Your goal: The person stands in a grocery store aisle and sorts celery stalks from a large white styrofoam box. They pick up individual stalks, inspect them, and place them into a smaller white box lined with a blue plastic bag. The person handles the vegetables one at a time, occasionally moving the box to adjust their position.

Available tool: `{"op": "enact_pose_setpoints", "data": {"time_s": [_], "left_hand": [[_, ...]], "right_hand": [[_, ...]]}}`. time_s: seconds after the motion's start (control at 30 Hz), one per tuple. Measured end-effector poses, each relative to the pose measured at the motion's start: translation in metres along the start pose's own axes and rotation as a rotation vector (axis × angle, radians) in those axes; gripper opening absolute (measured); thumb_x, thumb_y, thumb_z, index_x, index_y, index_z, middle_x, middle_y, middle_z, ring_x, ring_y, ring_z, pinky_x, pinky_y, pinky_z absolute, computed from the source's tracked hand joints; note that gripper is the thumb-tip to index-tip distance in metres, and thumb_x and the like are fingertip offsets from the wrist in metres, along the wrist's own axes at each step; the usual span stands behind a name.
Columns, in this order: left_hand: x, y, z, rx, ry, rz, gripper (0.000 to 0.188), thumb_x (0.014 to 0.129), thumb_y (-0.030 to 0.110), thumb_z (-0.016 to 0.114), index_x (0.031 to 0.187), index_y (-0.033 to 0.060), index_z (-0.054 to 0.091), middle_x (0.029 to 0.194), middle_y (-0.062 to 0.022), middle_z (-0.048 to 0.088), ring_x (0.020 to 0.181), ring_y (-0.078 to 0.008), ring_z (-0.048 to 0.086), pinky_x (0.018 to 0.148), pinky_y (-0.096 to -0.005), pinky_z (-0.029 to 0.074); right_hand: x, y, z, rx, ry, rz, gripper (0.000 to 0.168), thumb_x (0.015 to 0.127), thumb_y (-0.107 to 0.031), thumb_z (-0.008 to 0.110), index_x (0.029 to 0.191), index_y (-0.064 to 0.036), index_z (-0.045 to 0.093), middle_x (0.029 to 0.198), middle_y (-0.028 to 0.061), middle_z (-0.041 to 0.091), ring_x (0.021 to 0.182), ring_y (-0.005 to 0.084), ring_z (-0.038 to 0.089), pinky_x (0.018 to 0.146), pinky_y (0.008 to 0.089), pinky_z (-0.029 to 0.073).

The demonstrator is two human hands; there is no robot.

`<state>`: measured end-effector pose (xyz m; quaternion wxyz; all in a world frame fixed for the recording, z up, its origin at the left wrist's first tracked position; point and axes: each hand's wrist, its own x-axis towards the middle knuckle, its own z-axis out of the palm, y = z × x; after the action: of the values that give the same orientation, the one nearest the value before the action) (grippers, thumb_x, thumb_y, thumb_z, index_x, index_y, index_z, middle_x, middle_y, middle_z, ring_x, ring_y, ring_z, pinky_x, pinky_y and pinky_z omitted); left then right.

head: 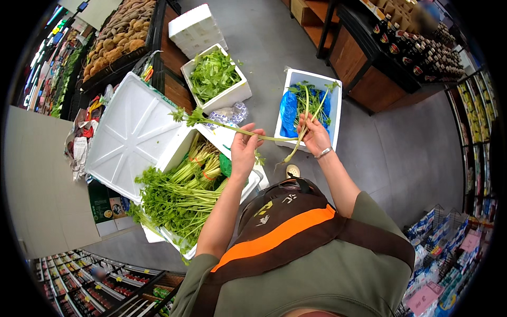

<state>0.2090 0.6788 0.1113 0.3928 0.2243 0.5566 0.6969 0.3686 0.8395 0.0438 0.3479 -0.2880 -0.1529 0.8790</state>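
My right hand [315,134] grips a few celery stalks [305,132] near their rooted base, above a white foam box [336,119] holding a blue plastic bag [288,111] and loose greens. One long stalk [273,138] reaches left to my left hand [244,147], whose thumb and fingers lie around it; its leafy end points away to the upper left. Under and left of my left forearm, a large pile of leafy celery [178,198] fills an open foam box, with several bunches bound by orange bands [209,175] at the far side.
A foam box of green leaves [214,75] stands ahead, beside stacked foam boxes [197,29]. A large foam lid [130,134] leans at the left. A crumpled patterned bag [229,115] lies between boxes. Root vegetables [119,35] fill a stand upper left; bottles [412,51] stand on a counter upper right.
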Motion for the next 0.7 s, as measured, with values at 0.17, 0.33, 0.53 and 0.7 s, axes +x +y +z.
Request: {"op": "enact_pose_setpoints", "data": {"time_s": [0.17, 0.33, 0.53, 0.7], "left_hand": [[0.001, 0.003, 0.011, -0.035, 0.023, 0.025, 0.027, 0.091, 0.003, 0.048, 0.118, 0.0005, 0.044, 0.104, -0.0100, 0.059, 0.097, -0.0169, 0.058, 0.082, -0.0284, 0.050], [0.001, -0.003, 0.017, -0.091, 0.128, 0.076, 0.027, 0.091, 0.004, 0.049, 0.118, 0.0009, 0.044, 0.102, -0.0083, 0.058, 0.096, -0.0163, 0.058, 0.084, -0.0298, 0.050], [0.002, -0.001, 0.004, -0.151, 0.309, 0.145, 0.029, 0.091, 0.008, 0.053, 0.118, 0.0024, 0.044, 0.103, -0.0075, 0.057, 0.097, -0.0168, 0.058, 0.084, -0.0302, 0.049], [0.000, 0.006, -0.013, -0.132, 0.385, 0.140, 0.029, 0.091, 0.008, 0.053, 0.118, 0.0020, 0.044, 0.105, -0.0095, 0.057, 0.098, -0.0190, 0.058, 0.084, -0.0318, 0.050]], "right_hand": [[0.017, -0.010, -0.024, 0.051, 0.034, 0.031, 0.021, 0.093, -0.007, 0.046, 0.113, -0.003, 0.049, 0.104, 0.0064, 0.057, 0.088, 0.0160, 0.058, 0.079, 0.0327, 0.051], [0.049, -0.020, -0.060, 0.340, 0.295, 0.107, 0.024, 0.093, -0.004, 0.044, 0.116, 0.001, 0.046, 0.104, 0.0106, 0.055, 0.084, 0.0190, 0.056, 0.077, 0.0324, 0.050], [0.110, -0.043, -0.114, 0.325, 0.387, 0.152, 0.021, 0.091, -0.003, 0.048, 0.111, 0.002, 0.047, 0.106, 0.0136, 0.054, 0.082, 0.0234, 0.055, 0.073, 0.0328, 0.051], [0.183, -0.088, -0.142, -0.098, 0.234, 0.185, 0.025, 0.085, -0.011, 0.062, 0.106, -0.005, 0.050, 0.096, 0.0131, 0.058, 0.089, 0.0255, 0.057, 0.081, 0.0429, 0.048]]}}
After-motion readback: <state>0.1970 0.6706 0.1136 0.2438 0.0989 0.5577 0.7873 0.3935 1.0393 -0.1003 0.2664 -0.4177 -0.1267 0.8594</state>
